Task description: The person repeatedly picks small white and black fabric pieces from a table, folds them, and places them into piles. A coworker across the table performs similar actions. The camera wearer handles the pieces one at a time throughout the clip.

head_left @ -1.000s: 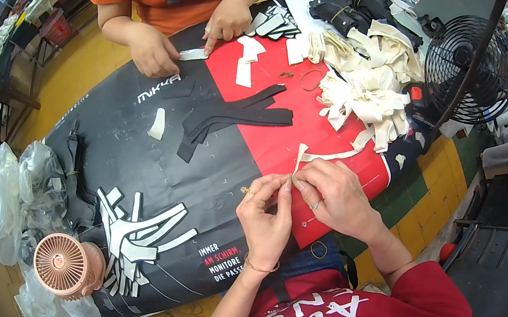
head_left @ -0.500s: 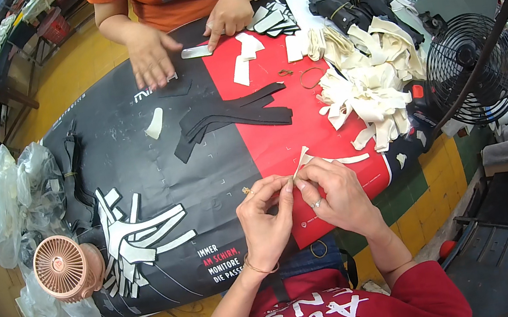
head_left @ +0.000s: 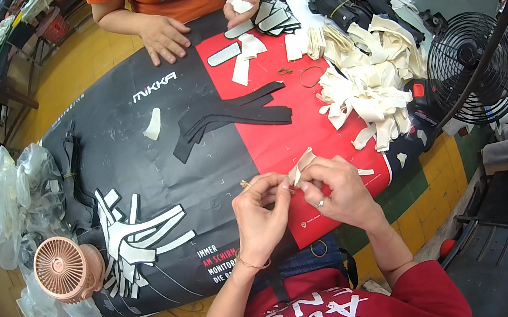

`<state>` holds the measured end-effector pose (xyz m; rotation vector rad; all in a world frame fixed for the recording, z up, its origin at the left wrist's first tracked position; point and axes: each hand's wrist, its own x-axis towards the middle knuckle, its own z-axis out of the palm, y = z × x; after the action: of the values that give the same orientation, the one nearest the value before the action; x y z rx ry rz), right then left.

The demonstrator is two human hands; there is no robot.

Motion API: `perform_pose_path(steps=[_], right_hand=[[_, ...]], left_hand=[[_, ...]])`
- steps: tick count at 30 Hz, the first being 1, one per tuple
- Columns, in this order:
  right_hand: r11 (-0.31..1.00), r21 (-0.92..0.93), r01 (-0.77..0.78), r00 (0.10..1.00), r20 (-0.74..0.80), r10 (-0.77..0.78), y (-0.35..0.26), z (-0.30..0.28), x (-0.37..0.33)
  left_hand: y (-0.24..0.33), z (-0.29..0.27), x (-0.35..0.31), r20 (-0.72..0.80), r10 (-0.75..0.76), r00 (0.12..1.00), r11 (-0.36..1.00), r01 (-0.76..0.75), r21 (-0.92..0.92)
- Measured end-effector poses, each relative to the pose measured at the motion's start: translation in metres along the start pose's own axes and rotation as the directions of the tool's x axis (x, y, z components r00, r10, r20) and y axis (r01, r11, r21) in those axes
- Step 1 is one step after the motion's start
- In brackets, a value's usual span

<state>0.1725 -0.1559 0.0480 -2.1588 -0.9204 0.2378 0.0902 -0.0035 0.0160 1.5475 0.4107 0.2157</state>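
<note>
Over the red part of the mat, my left hand [head_left: 265, 211] and my right hand [head_left: 336, 193] meet with fingers closed in a pinch. Between their fingertips is a cream fabric strip [head_left: 301, 162], its near end folded up and a tail showing past my right hand. What the fingertips do to the strip is partly hidden. Beyond my hands lie several long black strips [head_left: 233, 115]. A pile of white strips with black edging [head_left: 136, 235] rests to the left of my left hand.
Across the table, a co-worker's hand [head_left: 245, 4] holds a white piece [head_left: 240, 4]. Cream strips [head_left: 376, 84] are heaped at the right beside a black fan [head_left: 473, 68]. A small pink fan [head_left: 64, 267] and clear plastic bags [head_left: 19, 198] stand at the left edge.
The cream strip has shifted in my fingers; more of it stands up, and less tail shows at the right. Opposite, the co-worker has lifted a white piece, and a black-edged piece lies farther right.
</note>
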Motion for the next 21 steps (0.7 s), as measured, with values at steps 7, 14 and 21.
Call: perform_pose_path(steps=[7, 14, 21], right_hand=[[0.818, 0.552, -0.163, 0.919, -0.217, 0.330, 0.041, -0.053, -0.027], [0.478, 0.770, 0.423, 0.548, -0.637, 0.542, 0.064, -0.072, -0.036], [0.958, 0.277, -0.079, 0.792, -0.566, 0.229, 0.021, -0.019, 0.002]], left_hand=[[-0.007, -0.029, 0.011, -0.199, -0.005, 0.980, 0.991, 0.032, 0.133], [-0.010, -0.062, 0.004, -0.329, -0.034, 0.944, 0.965, 0.116, 0.235], [0.006, -0.063, -0.028, -0.219, 0.266, 0.939, 0.919, -0.179, 0.351]])
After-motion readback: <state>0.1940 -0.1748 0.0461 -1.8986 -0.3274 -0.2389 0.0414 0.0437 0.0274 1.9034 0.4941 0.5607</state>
